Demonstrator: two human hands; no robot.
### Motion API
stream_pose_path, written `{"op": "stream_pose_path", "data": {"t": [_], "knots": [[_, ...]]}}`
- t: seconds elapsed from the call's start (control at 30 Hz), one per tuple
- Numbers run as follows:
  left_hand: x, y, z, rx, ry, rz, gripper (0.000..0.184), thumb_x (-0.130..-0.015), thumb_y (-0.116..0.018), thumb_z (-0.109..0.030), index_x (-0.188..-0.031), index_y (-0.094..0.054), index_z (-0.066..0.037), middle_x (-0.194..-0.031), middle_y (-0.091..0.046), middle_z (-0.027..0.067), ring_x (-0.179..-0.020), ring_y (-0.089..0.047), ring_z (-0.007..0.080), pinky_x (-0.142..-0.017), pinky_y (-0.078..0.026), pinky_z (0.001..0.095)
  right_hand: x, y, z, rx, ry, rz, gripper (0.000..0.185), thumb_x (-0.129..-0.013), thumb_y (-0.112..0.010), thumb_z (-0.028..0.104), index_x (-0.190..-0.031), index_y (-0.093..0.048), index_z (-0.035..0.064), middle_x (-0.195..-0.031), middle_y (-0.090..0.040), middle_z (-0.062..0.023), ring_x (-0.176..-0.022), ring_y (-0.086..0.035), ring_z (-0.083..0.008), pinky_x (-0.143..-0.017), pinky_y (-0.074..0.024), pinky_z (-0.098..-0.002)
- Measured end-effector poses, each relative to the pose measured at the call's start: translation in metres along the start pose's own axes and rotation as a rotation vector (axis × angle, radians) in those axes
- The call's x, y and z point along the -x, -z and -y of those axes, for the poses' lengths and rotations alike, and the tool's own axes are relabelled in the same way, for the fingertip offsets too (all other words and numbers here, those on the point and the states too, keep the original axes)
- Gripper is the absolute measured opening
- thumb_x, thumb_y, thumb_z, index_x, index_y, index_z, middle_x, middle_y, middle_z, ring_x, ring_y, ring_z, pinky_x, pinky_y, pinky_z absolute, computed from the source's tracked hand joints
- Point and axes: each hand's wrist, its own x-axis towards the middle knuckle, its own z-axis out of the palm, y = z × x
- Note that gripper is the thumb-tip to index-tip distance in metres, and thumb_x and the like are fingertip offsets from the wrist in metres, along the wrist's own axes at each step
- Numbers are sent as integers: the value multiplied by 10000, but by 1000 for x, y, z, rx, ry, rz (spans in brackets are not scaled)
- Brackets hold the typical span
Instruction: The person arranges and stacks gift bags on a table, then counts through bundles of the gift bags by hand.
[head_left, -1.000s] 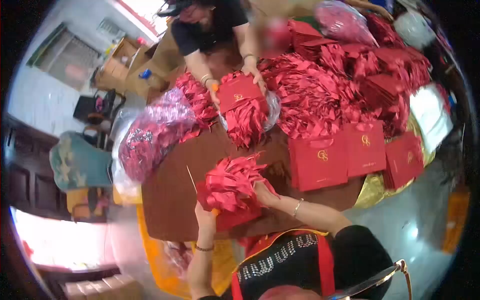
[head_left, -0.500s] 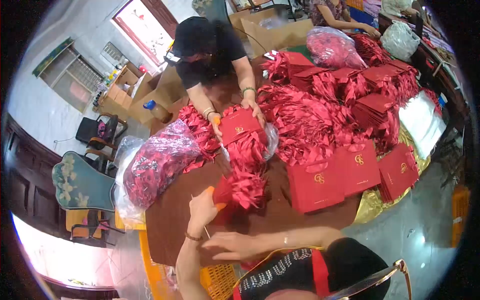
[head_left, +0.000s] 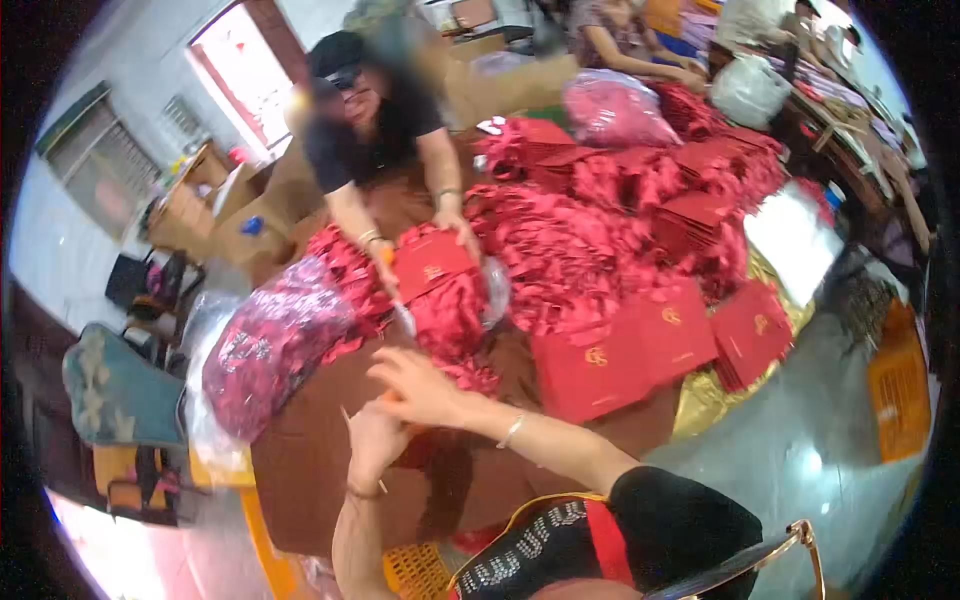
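Observation:
My left hand (head_left: pixel 375 445) is over the brown tablecloth, with orange covers on its fingertips. Its fingers are curled and partly hidden behind my right hand, so what they hold is unclear. A dark red patch shows just below them. A thin pale sliver sticks up beside the left hand. My right hand (head_left: pixel 425 388) crosses over the left, fingers stretched and slightly spread, somewhat blurred. Just beyond both hands lie red ribbons (head_left: pixel 450 335) in front of a red paper bag (head_left: pixel 432 262) with a gold logo, held by a person across the table.
Red gift bags (head_left: pixel 590 365) with gold logos lie at the right, beside a large heap of red ribbons (head_left: pixel 560 250). A plastic sack (head_left: pixel 275 345) of red material sits at the left. Yellow crates (head_left: pixel 418 570) stand below the table and at far right. Other people work behind.
My right hand has risen from near my body to above my left hand. The red bag with ribbons by my left hand is largely out of sight. The view has shifted; the person opposite raised their head.

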Motion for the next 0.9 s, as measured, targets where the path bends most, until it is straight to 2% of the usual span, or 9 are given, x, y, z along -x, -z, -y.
{"op": "stream_pose_path", "data": {"t": [0.13,0.27,0.37,0.4,0.5,0.53,0.57,0.67,0.9], "knots": [[2,-12,13,-49,49,37,393,-664,-720,-289,-931,-565,-45,-747,-616,160,-732,-603,357,-620,-469,452,10,1,-8,-182,-218,106,523,-821,-593,375,-1150,-492,-19,-1258,-386,-203,-1164,-416,-346,-974,-353,-394],[-4,-10,13,-7,9,-35,358,-670,-711,-280,-865,-536,-35,-761,-606,162,-720,-605,357,-620,-476,444,17,20,-2,-463,-326,195,1143,-599,-811,311,-1403,-53,24,-1380,-264,-227,-1293,-298,-319,-1063,-255,-381],[2,-9,16,-32,34,-42,354,-644,-723,-239,-845,-514,-38,-793,-606,168,-714,-609,353,-623,-483,442,22,14,-16,-219,-151,169,1194,-564,-830,310,-1411,-38,27,-1359,-304,-233,-1269,-331,-324,-1052,-266,-393],[2,-5,13,-27,34,-25,345,-646,-716,-224,-854,-514,-37,-792,-606,167,-722,-611,348,-629,-485,442,24,15,-17,-228,-251,240,1201,-560,-832,291,-1413,-28,25,-1320,-370,-224,-1235,-378,-316,-1029,-293,-387],[-4,-5,5,1,-9,1,329,-647,-705,-197,-860,-515,-34,-782,-607,163,-739,-617,336,-644,-490,434,21,23,-19,-294,-323,344,1191,-556,-833,268,-1414,-43,30,-1288,-417,-206,-1213,-408,-302,-1003,-319,-367],[-4,-5,4,0,3,2,330,-644,-706,-195,-859,-516,-34,-784,-606,161,-745,-616,336,-646,-491,432,24,14,-31,-370,-262,294,1071,-528,-846,285,-1351,-220,8,-1143,-458,-164,-1079,-450,-309,-960,-339,-389],[-2,-4,6,-6,23,3,331,-640,-707,-193,-859,-517,-33,-786,-606,160,-752,-616,335,-649,-491,430,24,12,-32,-377,-263,296,1071,-528,-846,285,-1351,-220,8,-1143,-458,-164,-1079,-450,-309,-960,-339,-389],[1,-6,5,-33,49,-2,371,-628,-722,-210,-882,-513,-40,-809,-612,144,-758,-620,323,-644,-492,421,24,13,-33,-281,-201,297,722,-549,-826,242,-1091,-394,38,-1069,-468,-151,-1045,-463,-308,-918,-366,-367],[-2,-2,2,-31,98,51,487,-619,-759,-279,-963,-501,-50,-859,-623,136,-788,-623,313,-675,-494,410,17,28,-24,-183,-249,429,679,-558,-806,193,-1075,-393,44,-1053,-495,-171,-1014,-500,-320,-864,-411,-362]]}}
